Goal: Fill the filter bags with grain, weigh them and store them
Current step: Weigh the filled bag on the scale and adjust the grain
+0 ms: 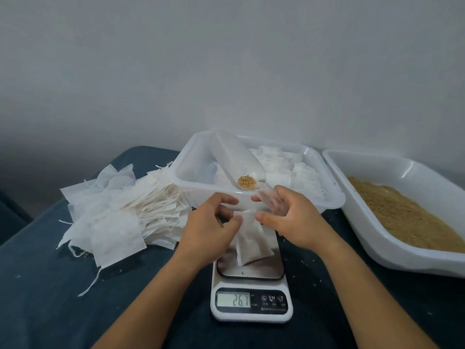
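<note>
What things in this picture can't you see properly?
All in the head view:
- How much grain is in the filter bag on the scale: its cloth hides it.
- The clear scoop handle: the right hand covers and blurs it.
- The bag's mouth: both the left hand and the right cover it.
- The grain tray: cut off by the right edge.
- The scale's button labels: too small.

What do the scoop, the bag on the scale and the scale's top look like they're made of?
Scoop: clear plastic; the tub shows through it.
Bag: thin white nonwoven filter fabric, likely; matte and creased.
Scale top: probably brushed steel; grey sheen.
</note>
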{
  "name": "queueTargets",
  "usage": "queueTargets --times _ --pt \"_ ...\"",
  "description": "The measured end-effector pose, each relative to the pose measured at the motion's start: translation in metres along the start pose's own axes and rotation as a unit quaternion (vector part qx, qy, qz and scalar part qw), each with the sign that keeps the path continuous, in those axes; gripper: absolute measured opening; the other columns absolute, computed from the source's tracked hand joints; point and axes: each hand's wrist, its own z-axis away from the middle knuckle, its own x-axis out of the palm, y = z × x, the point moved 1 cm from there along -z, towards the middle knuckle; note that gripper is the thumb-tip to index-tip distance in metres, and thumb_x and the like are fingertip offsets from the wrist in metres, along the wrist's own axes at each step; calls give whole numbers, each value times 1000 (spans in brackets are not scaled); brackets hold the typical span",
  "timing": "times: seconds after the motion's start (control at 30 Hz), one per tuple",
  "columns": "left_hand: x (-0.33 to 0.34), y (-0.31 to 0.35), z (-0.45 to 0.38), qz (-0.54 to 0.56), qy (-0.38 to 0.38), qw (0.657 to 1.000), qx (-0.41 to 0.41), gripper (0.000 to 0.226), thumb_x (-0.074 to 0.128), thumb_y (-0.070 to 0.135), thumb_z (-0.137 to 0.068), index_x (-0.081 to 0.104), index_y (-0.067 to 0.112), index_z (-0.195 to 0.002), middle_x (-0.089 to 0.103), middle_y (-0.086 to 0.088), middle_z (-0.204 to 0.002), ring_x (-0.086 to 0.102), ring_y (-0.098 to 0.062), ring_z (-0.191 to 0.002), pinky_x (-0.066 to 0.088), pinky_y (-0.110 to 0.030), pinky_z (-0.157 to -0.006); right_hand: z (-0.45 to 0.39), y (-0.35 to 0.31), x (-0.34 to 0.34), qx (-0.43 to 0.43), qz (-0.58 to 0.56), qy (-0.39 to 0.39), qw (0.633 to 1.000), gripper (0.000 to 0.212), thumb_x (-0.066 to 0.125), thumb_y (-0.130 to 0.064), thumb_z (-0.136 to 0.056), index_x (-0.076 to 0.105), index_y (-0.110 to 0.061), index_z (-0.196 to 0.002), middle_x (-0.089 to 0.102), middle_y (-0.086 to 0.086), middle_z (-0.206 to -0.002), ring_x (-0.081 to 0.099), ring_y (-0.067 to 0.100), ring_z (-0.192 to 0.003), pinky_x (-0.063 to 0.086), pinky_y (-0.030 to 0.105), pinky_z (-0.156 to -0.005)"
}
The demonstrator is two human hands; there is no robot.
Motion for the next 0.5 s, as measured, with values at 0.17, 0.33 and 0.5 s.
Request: queueTargets --times 0.17,0.33,0.5 --pt "1 4 2 19 13 1000 15 22 76 27 -87 63 41 -99 69 16 -83 55 -1 -56 46 -12 -58 -14 -8 -3 -24 48 -55 997 36 77 -49 -77 48 -28 -78 75 -6 -97 69 27 -88 56 51 -78" --pt "2 4 3 45 24 999 15 20 77 29 -84 64 38 -97 69 16 -82 58 -2 -61 48 -15 -60 -21 -9 -2 -26 34 -80 996 32 81 -39 -80 51 -34 -72 55 -20 -67 47 -1 -61 43 25 -63" --pt "5 10 5 123 15 992 11 24 76 47 -76 64 43 -97 71 10 -92 68 -10 -83 54 -20 -74 -19 -18 -10 -33 -6 -69 997 27 81 -43 -79 57 -31 -77 58 -17 -68 52 2 -63 47 26 -61"
